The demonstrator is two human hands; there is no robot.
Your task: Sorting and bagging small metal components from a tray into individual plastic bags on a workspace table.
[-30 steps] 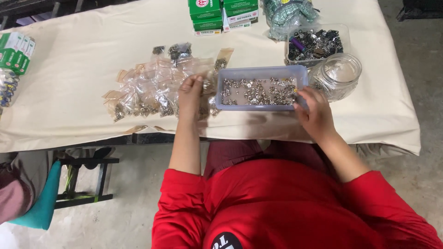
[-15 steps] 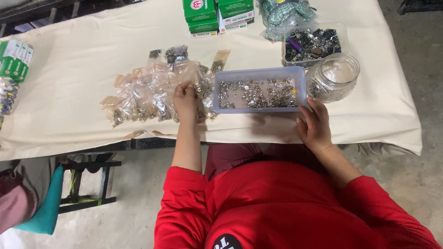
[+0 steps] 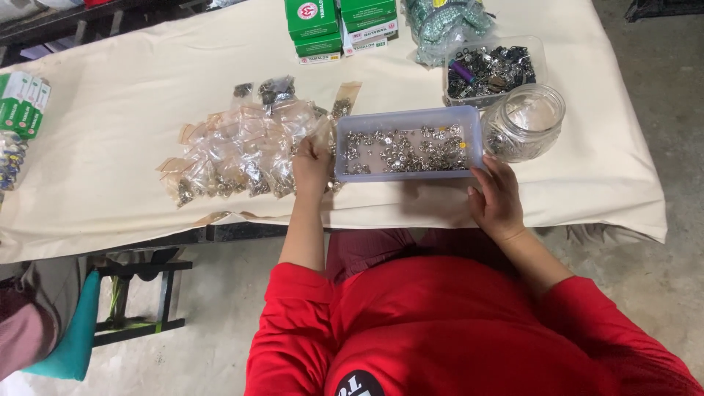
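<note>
The right hand (image 3: 497,199) has been drawn back off the rectangular plastic tray (image 3: 408,119), fingers spread on the cloth-covered tabletop (image 3: 110,132); the left hand (image 3: 312,163) is pinched on crinkly clear bags (image 3: 235,158).

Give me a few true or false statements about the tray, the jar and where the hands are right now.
1. The left hand rests on the small clear bags. True.
2. The rectangular tray is empty. False: it holds many small silvery metal pieces.
3. The glass jar stands to the right of the tray. True.
4. The right hand is inside the jar. False: it lies on the cloth-covered table by the tray's near right corner.
5. The green boxes lie in the tray. False: they are stacked at the table's far edge.
</note>
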